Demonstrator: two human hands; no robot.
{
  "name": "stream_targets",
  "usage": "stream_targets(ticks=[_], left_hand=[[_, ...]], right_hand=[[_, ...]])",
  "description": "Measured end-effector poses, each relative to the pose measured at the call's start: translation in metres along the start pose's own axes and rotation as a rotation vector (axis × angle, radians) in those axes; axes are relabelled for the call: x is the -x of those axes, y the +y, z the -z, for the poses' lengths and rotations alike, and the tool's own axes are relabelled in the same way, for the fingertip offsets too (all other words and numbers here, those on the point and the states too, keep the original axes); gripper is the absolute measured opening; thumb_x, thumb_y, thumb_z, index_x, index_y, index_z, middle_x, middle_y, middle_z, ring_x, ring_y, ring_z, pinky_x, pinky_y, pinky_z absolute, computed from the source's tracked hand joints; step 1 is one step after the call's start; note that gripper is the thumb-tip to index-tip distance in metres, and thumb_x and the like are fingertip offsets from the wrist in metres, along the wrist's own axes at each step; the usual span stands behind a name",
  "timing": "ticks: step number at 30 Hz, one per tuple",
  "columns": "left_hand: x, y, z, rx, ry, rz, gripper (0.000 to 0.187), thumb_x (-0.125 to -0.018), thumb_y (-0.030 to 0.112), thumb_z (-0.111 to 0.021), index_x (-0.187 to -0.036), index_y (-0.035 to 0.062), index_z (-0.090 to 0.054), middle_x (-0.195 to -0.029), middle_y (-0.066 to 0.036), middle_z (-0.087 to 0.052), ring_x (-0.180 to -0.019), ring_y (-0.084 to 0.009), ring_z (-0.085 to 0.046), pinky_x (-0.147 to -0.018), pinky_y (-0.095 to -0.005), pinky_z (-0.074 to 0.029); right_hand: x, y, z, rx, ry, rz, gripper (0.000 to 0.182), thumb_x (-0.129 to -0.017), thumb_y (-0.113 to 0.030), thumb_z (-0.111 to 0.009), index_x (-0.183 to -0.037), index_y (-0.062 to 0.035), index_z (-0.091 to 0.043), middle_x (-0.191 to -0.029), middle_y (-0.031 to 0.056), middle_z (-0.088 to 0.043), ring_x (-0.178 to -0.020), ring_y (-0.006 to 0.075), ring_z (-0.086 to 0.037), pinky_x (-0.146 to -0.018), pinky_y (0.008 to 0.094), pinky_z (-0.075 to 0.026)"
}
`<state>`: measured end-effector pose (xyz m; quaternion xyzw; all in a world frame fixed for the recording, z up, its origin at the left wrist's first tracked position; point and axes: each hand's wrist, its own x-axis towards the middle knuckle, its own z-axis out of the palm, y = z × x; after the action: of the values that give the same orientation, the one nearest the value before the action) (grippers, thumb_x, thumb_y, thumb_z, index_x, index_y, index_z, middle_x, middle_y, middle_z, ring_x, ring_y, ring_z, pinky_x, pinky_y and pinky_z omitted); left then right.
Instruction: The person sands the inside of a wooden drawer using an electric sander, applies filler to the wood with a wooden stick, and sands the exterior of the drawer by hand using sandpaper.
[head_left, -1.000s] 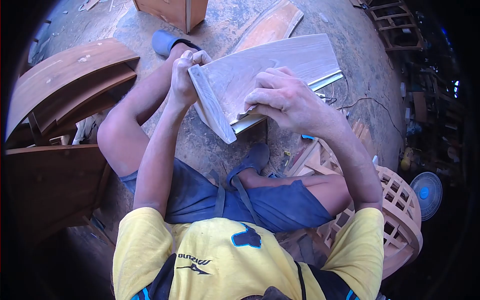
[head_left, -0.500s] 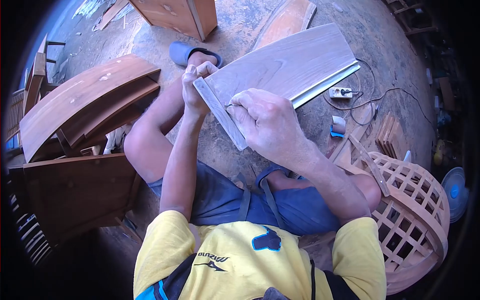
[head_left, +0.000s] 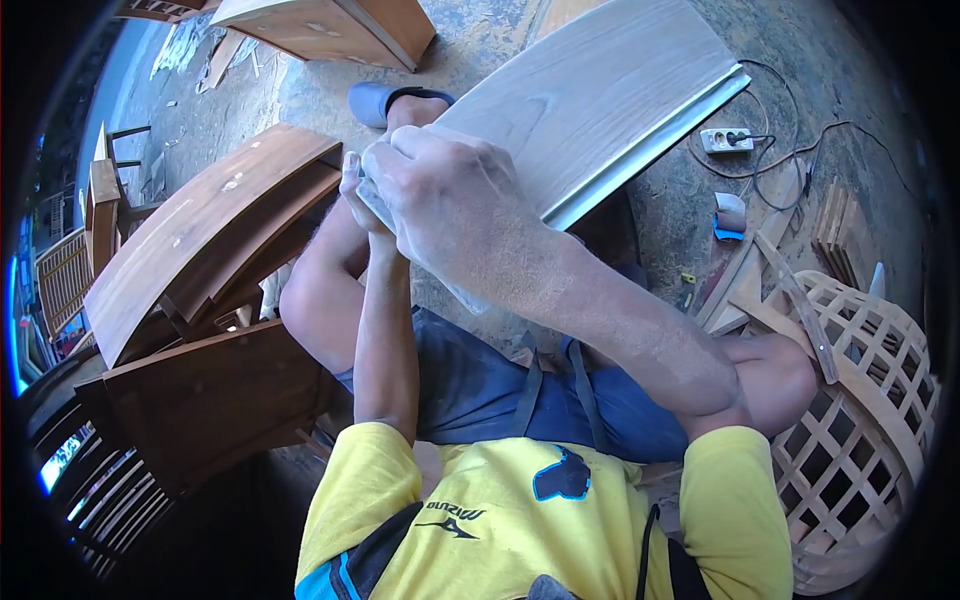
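A pale wooden panel with a grooved long side and a raised end strip is tilted up in front of my legs. My left hand grips its near left end; most of those fingers are hidden behind my other hand. Across the end strip lies my right hand, dusty, with its fingers curled down at the strip's upper end. Whatever it pinches is covered by the hand. Much of the end strip is hidden too.
At left stands a curved brown wooden furniture piece. A wooden cabinet is at the back. To the right are a power strip with a cable, a sandpaper roll, wood offcuts and a lattice wooden frame.
My right hand has moved left and up along the end strip, now covering it beside my left hand. The whole scene has shifted somewhat in view; the left hand keeps its grip.
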<state>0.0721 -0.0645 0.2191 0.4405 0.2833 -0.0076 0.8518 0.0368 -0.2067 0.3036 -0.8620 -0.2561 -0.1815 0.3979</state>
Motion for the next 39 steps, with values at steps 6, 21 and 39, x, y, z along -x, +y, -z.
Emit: stream_targets(ticks=[6,21,39], left_hand=[[-0.014,-0.014,0.035,-0.195,-0.447,-0.242,0.073,-0.1,0.07,-0.039,-0.088,0.0016,-0.062,-0.079,-0.007,-0.065,-0.07,-0.0145,-0.057,-0.065,-0.0266,-0.046],[-0.015,-0.01,0.022,-0.307,-0.58,-0.382,0.078,-0.106,0.067,-0.027,-0.084,0.0019,-0.062,-0.069,-0.003,-0.062,-0.06,-0.0093,-0.051,-0.056,-0.0246,-0.038],[-0.024,-0.031,0.018,-0.273,-0.57,-0.797,0.054,-0.109,0.037,-0.034,-0.086,-0.0026,-0.061,-0.067,-0.011,-0.061,-0.061,-0.0152,-0.055,-0.056,-0.0368,-0.045]], right_hand=[[0.01,0.004,0.019,-0.125,-0.252,-0.125,0.025,-0.086,-0.017,-0.082,-0.101,0.0012,-0.073,-0.089,0.0187,-0.075,-0.083,0.028,-0.079,-0.075,0.04,-0.065],[0.041,-0.011,0.037,-0.067,-0.151,-0.019,0.013,-0.095,-0.014,-0.076,-0.098,-0.0034,-0.068,-0.078,0.0109,-0.068,-0.068,0.026,-0.069,-0.062,0.0381,-0.053],[-0.008,-0.003,0.015,0.099,-0.13,0.115,0.015,-0.098,-0.016,-0.073,-0.091,-0.0065,-0.063,-0.074,0.0146,-0.066,-0.068,0.0341,-0.069,-0.061,0.0434,-0.05]])
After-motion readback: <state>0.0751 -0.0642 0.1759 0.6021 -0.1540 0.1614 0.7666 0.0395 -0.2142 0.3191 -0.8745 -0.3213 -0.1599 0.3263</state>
